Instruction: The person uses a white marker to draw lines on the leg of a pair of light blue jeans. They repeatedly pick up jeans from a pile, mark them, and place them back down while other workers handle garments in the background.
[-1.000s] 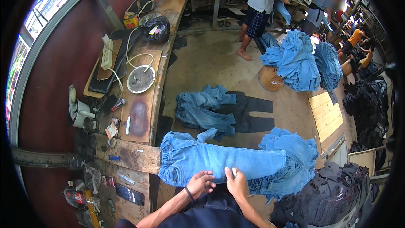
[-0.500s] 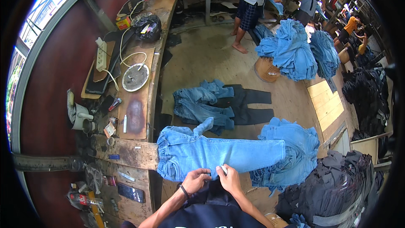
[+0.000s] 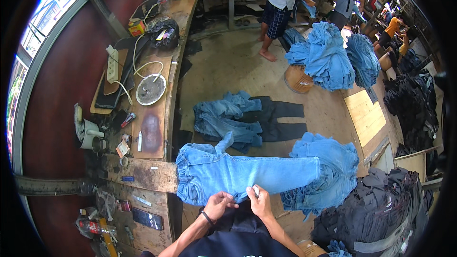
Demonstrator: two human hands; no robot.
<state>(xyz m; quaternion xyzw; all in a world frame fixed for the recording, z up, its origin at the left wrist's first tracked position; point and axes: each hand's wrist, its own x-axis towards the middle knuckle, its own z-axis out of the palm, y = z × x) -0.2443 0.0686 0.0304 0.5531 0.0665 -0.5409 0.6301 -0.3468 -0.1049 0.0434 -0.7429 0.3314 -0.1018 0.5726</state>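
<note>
Light-blue jeans (image 3: 247, 171) with an elastic waist lie draped over a wooden board (image 3: 147, 173), one leg stretching right. At their near edge my left hand (image 3: 220, 205), with a dark band at the wrist, has its fingers closed together. Whatever sits between those fingertips is too small to make out. Just to its right, my right hand (image 3: 260, 204) is closed around a small whitish object (image 3: 256, 190), mostly hidden in the fist; its thumb rests by the denim.
A heap of blue jeans (image 3: 328, 171) is beyond the stretched leg, with dark fabric bundles (image 3: 366, 214) nearer right. Loose garments (image 3: 228, 119) lie on the floor ahead. A phone (image 3: 147, 218) and clutter cover the left bench. Another person (image 3: 280, 4) stands at the back.
My left hand has drawn back slightly toward me and left, off the denim edge. My right hand has barely moved and still grips the whitish object. The whole view has shifted a little.
</note>
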